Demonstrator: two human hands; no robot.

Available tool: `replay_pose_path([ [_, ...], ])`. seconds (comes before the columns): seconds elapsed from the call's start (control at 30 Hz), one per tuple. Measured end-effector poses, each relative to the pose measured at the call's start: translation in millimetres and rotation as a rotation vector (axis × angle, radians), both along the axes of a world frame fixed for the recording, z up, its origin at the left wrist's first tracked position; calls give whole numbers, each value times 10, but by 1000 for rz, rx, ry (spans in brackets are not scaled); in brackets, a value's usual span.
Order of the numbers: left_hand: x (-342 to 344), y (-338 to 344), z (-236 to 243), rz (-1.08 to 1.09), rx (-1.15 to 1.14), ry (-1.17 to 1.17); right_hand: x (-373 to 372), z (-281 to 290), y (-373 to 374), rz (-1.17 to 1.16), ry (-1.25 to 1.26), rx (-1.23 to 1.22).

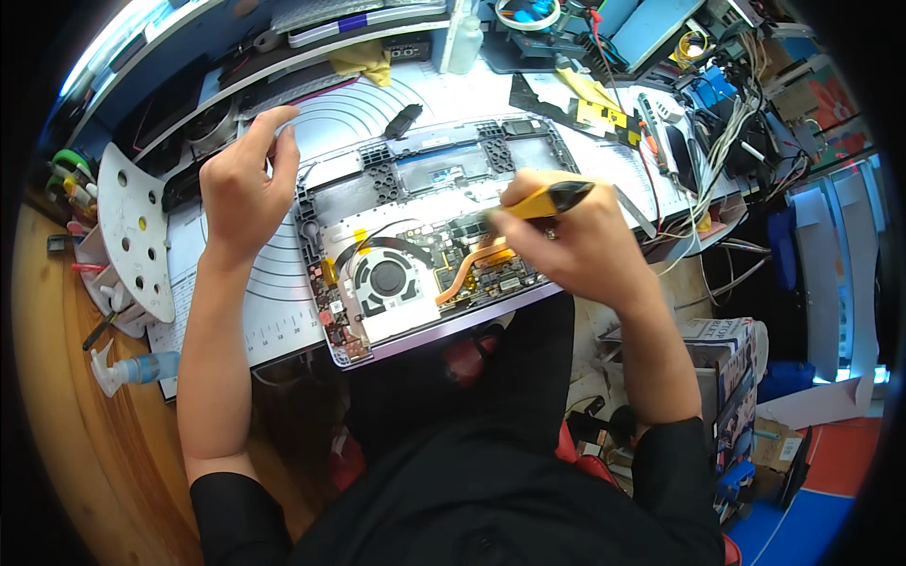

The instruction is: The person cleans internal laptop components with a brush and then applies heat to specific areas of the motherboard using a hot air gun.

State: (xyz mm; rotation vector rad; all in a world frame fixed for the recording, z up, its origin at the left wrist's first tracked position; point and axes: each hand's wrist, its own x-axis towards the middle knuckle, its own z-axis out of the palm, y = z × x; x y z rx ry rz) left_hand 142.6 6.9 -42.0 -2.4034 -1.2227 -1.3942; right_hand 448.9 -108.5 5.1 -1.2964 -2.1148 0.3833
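An opened laptop base lies across the table edge before me, its inside bared. A round black fan, a copper heat pipe and a dark circuit board show in it. My right hand is closed round a yellow-and-black handled tool above the right part of the board. The tool's working end is blurred by the fingers, so I cannot tell whether it touches. My left hand is raised left of the laptop, thumb and forefinger apart, with nothing visible in it.
A white perforated holder with tools stands left, near a spray bottle. A marked white mat lies under the laptop. Beyond it are a small black part and a clear bottle. Tangled cables crowd the right.
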Motion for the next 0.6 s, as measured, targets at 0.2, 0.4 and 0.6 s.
replay_pose_path([
  [0.2,-73,25,9,18,14,-8,-224,49,237,18,-85,-21],
  [0.4,-32,37,-15,7,11,-8,-428,-11,91,206,265,-143],
  [0.6,-27,25,7,6,49,19,-430,51,161,142,120,-78],
])
